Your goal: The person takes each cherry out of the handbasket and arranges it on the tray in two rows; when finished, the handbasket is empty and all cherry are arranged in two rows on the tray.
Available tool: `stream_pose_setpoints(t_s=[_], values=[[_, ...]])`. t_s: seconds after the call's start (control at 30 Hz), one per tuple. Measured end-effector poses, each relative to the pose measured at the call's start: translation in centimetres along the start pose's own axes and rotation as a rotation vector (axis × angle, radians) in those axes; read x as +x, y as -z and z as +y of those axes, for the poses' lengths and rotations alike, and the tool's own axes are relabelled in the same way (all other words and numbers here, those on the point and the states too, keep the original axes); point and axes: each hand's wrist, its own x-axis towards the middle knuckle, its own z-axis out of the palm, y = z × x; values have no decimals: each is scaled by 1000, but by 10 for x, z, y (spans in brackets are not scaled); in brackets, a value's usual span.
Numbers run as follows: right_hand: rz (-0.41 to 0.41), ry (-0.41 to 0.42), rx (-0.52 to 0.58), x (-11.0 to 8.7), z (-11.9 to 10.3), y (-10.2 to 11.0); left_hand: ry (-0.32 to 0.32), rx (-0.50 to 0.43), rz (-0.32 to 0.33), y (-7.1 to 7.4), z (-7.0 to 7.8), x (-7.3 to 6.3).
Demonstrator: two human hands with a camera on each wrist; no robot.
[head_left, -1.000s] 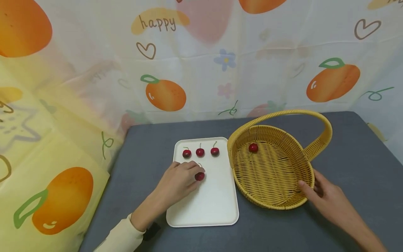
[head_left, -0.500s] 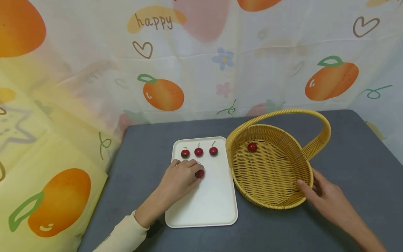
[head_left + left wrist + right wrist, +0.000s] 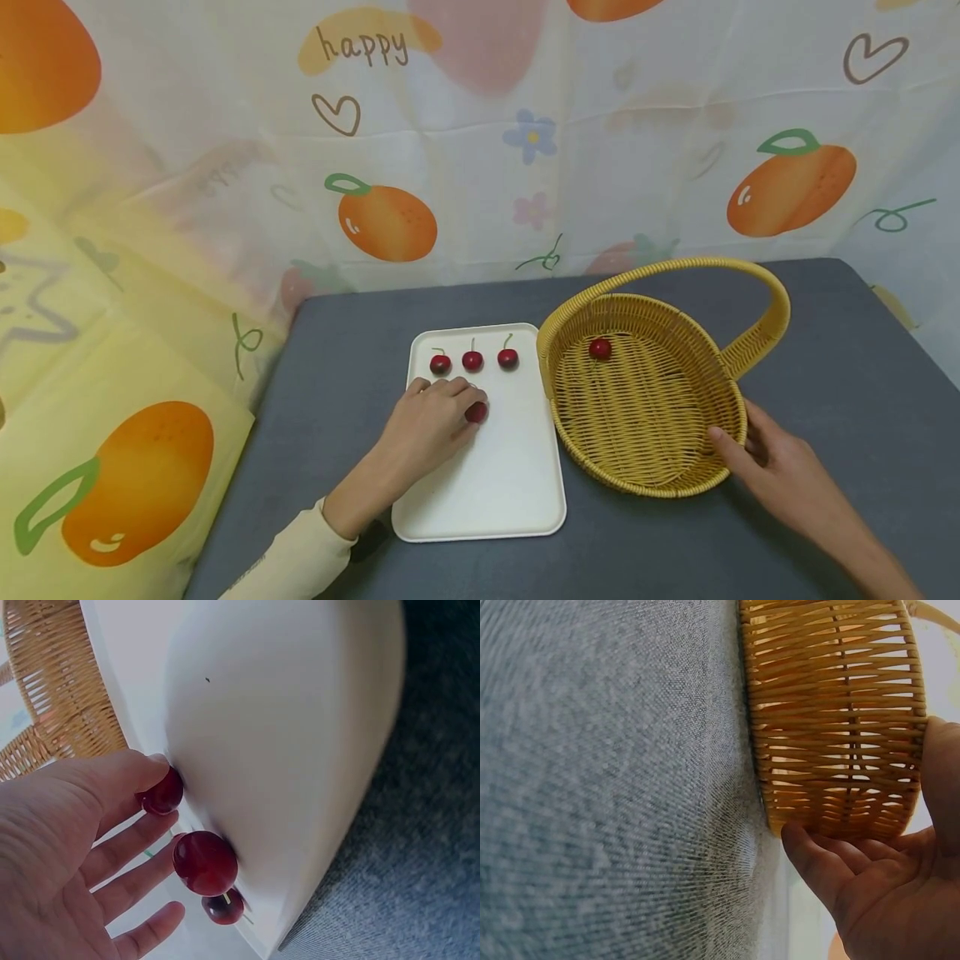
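Note:
In the head view my left hand (image 3: 429, 425) reaches over the white tray (image 3: 517, 500), thumb and index finger pinching a dark red cherry (image 3: 476, 412). The left wrist view shows this cherry (image 3: 163, 793) between the thumb and a fingertip, low over the tray. Beside the other fingers lies a second cherry (image 3: 205, 862), with another (image 3: 223, 906) behind it. My right hand (image 3: 780, 467) grips the near right rim of a yellow wicker basket (image 3: 637, 417). Its thumb lies over the rim, the other fingers against the outer wall (image 3: 840, 735). One cherry (image 3: 600, 348) sits inside the basket.
Three stemmed cherries, left (image 3: 440, 364), middle (image 3: 472, 361) and right (image 3: 507, 358), form a row along the tray's far end. The basket's tall handle (image 3: 705, 263) arches over it. Dark grey cloth (image 3: 615, 550) covers the table; a fruit-print curtain (image 3: 465, 192) hangs behind.
The head view has shifted slightly. My left fingers have drawn a little closer around the cherry on the tray. The right hand and basket stay put.

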Motion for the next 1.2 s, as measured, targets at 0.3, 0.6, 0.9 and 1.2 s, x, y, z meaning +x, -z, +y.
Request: stream_pose_setpoints(t_s=[0.3, 0.6, 0.9, 1.2], values=[[17, 7, -9, 0, 0, -1, -9, 10, 16, 2, 1, -2], [16, 11, 1, 0, -1, -1, -32, -13, 77, 12, 9, -5], [12, 16, -6, 0, 0, -3, -213, -154, 259, 39, 44, -5], [16, 30, 0, 0, 2, -1, -412, -87, 363, 67, 99, 22]])
